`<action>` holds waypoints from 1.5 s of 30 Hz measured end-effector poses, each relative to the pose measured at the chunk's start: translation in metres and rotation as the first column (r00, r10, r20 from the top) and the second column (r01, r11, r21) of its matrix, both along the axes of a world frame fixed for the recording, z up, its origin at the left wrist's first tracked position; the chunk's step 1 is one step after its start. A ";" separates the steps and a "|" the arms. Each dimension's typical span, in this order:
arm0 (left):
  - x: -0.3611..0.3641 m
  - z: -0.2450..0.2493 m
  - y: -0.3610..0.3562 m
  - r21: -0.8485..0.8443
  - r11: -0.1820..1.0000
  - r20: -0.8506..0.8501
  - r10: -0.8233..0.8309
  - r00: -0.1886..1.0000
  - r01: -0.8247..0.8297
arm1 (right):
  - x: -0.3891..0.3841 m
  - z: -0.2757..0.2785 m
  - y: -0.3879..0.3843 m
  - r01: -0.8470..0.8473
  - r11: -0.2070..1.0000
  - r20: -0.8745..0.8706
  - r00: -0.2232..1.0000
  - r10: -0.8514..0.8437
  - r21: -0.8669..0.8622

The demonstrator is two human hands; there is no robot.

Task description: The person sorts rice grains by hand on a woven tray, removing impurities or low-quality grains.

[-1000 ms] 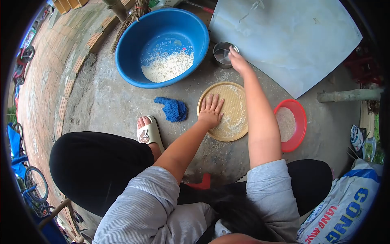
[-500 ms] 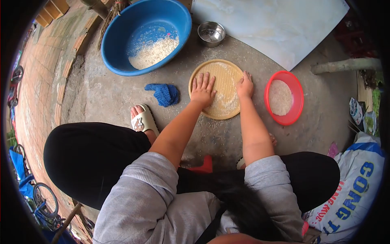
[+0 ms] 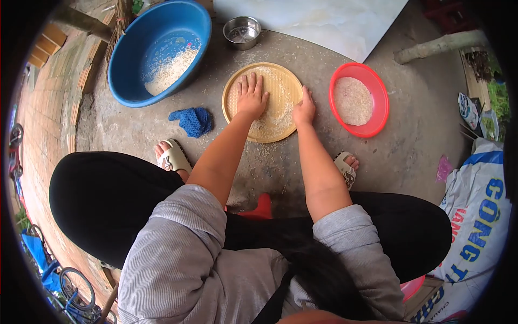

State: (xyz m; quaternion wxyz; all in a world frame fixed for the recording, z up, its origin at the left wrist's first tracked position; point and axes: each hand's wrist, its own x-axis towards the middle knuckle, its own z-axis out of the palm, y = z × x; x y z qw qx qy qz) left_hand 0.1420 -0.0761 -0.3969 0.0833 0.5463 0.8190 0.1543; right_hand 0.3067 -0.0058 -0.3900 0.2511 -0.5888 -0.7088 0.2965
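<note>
Right hand (image 3: 304,110) has moved since a second ago, from the small round stainless-steel bowl (image 3: 242,45) to the right-hand edge of the round, shallow, straw-yellow tray with a ribbed, woven-looking surface (image 3: 276,87). Left hand (image 3: 252,100) was on the tray then and remains there.

Hand states. Left: palm down, fingers straight and spread, pressed flat on the tray's left part; nothing clasped. Right: set against the rim, fingers pointing away from the body along the edge; cannot tell whether they curl under it.

Position: tray lies on the grey concrete floor, beneath the left hand and touching the right. Loose white grains (image 3: 274,116) are scattered across it, mostly between the hands.

Surroundings: steel bowl beyond the left hand; large blue plastic basin (image 3: 128,59) holding more grains, ahead and left of it; crumpled blue textured cloth (image 3: 193,122) to its left; oval red plastic basin (image 3: 381,102), with pale grains inside, right of the right hand.

Handling (judgement): tray probably light and fairly stiff. Its low rim would let dry grains slide off if tilted. Best hold: opposite sides of the rim, kept level, thumbs above and fingers beneath.
</note>
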 end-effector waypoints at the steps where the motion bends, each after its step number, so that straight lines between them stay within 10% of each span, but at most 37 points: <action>1: 0.001 0.001 0.004 -0.004 0.999 0.003 -0.051 0.999 0.051 | 0.001 -0.001 0.001 0.011 1.000 0.000 1.000 -0.011 -0.001; 10: 0.045 0.008 0.005 0.117 0.852 0.109 -0.522 0.846 0.510 | 0.011 0.001 0.010 -0.037 0.993 -0.099 0.995 0.026 -0.110; 19: 0.049 0.007 -0.028 0.221 0.758 0.102 -0.644 0.758 0.614 | 0.006 0.000 0.008 0.002 0.995 -0.107 0.994 -0.012 -0.099; 26: 0.029 0.019 -0.001 0.285 0.935 0.373 -0.312 0.874 0.212 | 0.002 0.021 0.007 0.079 0.997 -0.022 0.997 -0.079 0.009; 28: 0.019 0.039 0.008 0.042 0.996 0.686 0.025 0.727 -0.074 | -0.002 0.016 0.007 0.122 0.990 0.015 0.992 -0.124 0.074; 31: 0.006 0.058 0.026 0.060 0.998 0.809 -0.038 0.587 -0.019 | -0.017 0.002 0.015 0.199 0.966 -0.423 0.871 -0.251 -0.165; 33: 0.003 0.068 0.033 0.098 0.987 0.843 -0.150 0.516 0.127 | -0.023 0.007 0.020 -0.204 0.526 -0.551 0.493 -0.673 -0.826; 36: 0.006 0.081 0.039 0.059 0.953 0.824 -0.214 0.524 0.297 | -0.029 0.009 0.017 -0.413 0.470 -0.620 0.406 -0.672 -0.780; 45: 0.007 0.063 -0.018 0.145 0.950 0.213 -0.303 0.929 0.277 | -0.018 -0.012 0.023 -0.288 0.411 -0.502 0.477 -0.722 -0.865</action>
